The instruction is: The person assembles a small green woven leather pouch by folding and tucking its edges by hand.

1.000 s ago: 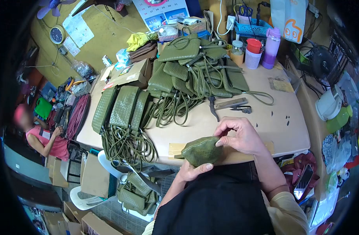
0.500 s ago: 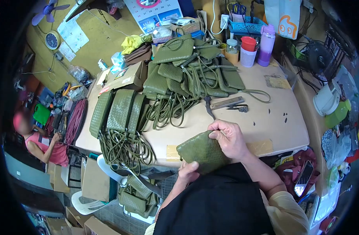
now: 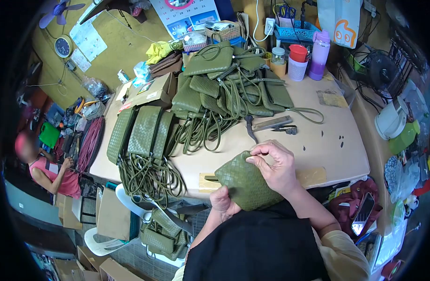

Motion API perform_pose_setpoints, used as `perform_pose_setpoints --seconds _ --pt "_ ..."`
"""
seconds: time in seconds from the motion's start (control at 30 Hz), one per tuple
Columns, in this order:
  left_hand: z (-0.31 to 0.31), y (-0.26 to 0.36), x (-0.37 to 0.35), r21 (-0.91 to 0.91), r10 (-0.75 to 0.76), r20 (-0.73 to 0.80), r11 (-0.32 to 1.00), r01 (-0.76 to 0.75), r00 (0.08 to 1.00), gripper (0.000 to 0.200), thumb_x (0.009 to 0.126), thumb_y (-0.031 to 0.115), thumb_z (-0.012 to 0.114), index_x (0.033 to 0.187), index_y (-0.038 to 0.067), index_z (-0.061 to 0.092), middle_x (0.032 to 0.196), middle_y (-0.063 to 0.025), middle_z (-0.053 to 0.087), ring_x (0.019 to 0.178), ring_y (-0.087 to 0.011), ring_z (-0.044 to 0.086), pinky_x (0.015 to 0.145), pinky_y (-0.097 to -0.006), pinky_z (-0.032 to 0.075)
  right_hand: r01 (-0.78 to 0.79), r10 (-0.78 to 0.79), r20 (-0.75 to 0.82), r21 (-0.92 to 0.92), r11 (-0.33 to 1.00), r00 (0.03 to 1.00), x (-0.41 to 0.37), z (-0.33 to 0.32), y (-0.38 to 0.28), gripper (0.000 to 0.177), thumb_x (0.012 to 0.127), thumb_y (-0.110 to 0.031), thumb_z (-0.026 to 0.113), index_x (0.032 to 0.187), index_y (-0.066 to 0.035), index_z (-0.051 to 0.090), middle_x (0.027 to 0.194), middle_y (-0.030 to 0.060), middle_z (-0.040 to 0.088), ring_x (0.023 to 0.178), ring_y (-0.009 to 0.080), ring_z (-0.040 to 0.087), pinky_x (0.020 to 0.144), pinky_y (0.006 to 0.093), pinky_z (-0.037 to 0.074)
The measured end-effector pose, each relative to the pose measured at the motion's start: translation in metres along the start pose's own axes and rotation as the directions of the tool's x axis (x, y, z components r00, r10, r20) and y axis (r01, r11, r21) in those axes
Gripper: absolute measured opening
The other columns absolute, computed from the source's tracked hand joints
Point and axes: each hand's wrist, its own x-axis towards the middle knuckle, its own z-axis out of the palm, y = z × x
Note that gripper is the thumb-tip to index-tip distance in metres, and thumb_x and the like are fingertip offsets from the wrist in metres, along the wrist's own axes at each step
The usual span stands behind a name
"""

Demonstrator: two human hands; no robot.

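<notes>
A green woven pouch (image 3: 247, 182) is held up at the table's near edge, its broad woven face towards the camera. My right hand (image 3: 276, 167) pinches its upper corner between thumb and fingers. Lower down, my left hand (image 3: 223, 201) grips the pouch's left edge, thumb on the front, fingers partly hidden behind. A small dark tab (image 3: 211, 178) sticks out at the pouch's left corner. Beyond my hands, a heap of green pouches (image 3: 210, 89) with looped straps lies on the table (image 3: 336, 145). Stacked green pouches (image 3: 144, 131) stand at the left, their straps hanging over the edge.
A dark-handled tool (image 3: 250, 127) and a flat bar (image 3: 271, 122) lie past my right hand. A purple bottle (image 3: 319, 56) and a red cup (image 3: 298, 52) stand at the back. Another person (image 3: 53, 173) sits at far left. More pouches (image 3: 163, 236) rest on a chair below.
The pouch has turned to show more of its woven face. My left hand has shifted slightly up and right along its edge; my right hand still pinches the corner.
</notes>
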Motion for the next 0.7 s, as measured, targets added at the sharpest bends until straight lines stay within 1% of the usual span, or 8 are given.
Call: perform_pose_setpoints --seconds 0.17,0.27,0.33,0.37,0.4,0.5,0.63,0.7 --pt "0.007 0.001 -0.01 0.198 -0.022 0.047 0.98 0.012 0.999 0.08 0.073 0.016 0.072 0.14 0.0 0.031 0.135 -0.016 0.044 0.127 -0.0291 0.042 0.109 -0.0436 0.031 0.125 -0.111 0.081 -0.191 0.974 0.99 0.006 -0.009 -0.012 0.016 0.073 -0.003 0.073 0.082 -0.003 0.06 0.081 0.0071 0.062 0.08 0.024 0.058 0.074 0.0327 0.046" --pt "0.001 0.002 -0.012 0.538 -0.058 0.042 0.843 0.027 0.997 0.076 0.079 0.022 0.071 0.14 0.0 0.031 0.136 -0.0145 0.043 0.127 -0.0269 0.041 0.108 -0.0425 0.032 0.075 -0.036 0.205 -0.187 0.98 0.978 0.009 -0.014 -0.008 0.015 0.076 -0.006 0.071 0.081 -0.003 0.057 0.079 0.0069 0.061 0.079 0.0239 0.058 0.074 0.0321 0.046" --pt "-0.003 -0.004 -0.016 0.412 -0.06 -0.096 0.906 0.095 0.994 0.072 0.083 0.027 0.067 0.14 0.001 0.031 0.137 -0.0137 0.043 0.127 -0.0265 0.041 0.107 -0.0426 0.032 0.005 0.038 0.284 -0.148 0.989 0.958 0.009 -0.017 -0.001 0.014 0.077 -0.005 0.069 0.081 -0.003 0.056 0.079 0.0066 0.06 0.078 0.0214 0.058 0.073 0.0307 0.046" --pt "-0.004 -0.005 -0.017 0.27 -0.078 -0.225 0.953 0.14 0.971 0.069 0.088 0.033 0.064 0.14 0.002 0.031 0.137 -0.0129 0.043 0.127 -0.0262 0.041 0.107 -0.0427 0.033 -0.209 0.186 0.35 0.031 0.977 0.918 0.009 -0.019 0.003 0.012 0.078 -0.005 0.068 0.081 -0.002 0.057 0.079 0.0061 0.061 0.077 0.0182 0.058 0.073 0.0298 0.046" --pt "-0.002 -0.001 -0.013 0.33 -0.07 -0.121 0.938 0.107 0.99 0.064 0.094 0.04 0.053 0.141 0.004 0.032 0.138 -0.0119 0.043 0.127 -0.0255 0.042 0.107 -0.0424 0.034 -0.418 0.305 0.437 0.189 0.889 0.846 0.01 -0.019 0.006 0.011 0.079 -0.004 0.067 0.082 -0.001 0.057 0.079 0.0055 0.061 0.076 0.0151 0.057 0.073 0.0288 0.045" --pt "-0.002 0.006 -0.013 0.387 -0.08 -0.104 0.915 0.114 0.991 0.063 0.094 0.041 0.052 0.141 0.003 0.032 0.138 -0.0128 0.043 0.126 -0.0255 0.043 0.106 -0.0417 0.034 -0.385 0.272 0.463 0.168 0.907 0.843 0.014 -0.021 -0.007 0.007 0.079 -0.001 0.066 0.082 0.001 0.059 0.081 0.0033 0.059 0.077 0.008 0.051 0.072 0.0241 0.043" --pt "0.005 0.006 -0.011 0.414 -0.068 -0.115 0.904 0.11 0.991 0.064 0.094 0.042 0.051 0.141 0.003 0.032 0.138 -0.0132 0.043 0.127 -0.0253 0.042 0.106 -0.0412 0.034 -0.311 0.219 0.364 0.217 0.925 0.905 0.003 -0.011 0.007 0.007 0.083 -0.004 0.064 0.083 0.001 0.059 0.079 0.0029 0.058 0.073 0.009 0.05 0.07 0.0243 0.043" --pt "0.009 0.003 -0.009 0.425 -0.053 -0.114 0.9 0.097 0.992 0.064 0.095 0.043 0.05 0.141 0.003 0.032 0.139 -0.0128 0.042 0.128 -0.025 0.042 0.107 -0.0412 0.033 -0.461 0.356 0.347 0.291 0.839 0.868 0.0 -0.006 0.012 0.01 0.087 -0.008 0.061 0.083 0.001 0.059 0.077 0.0014 0.057 0.074 0.0087 0.05 0.069 0.0236 0.042"
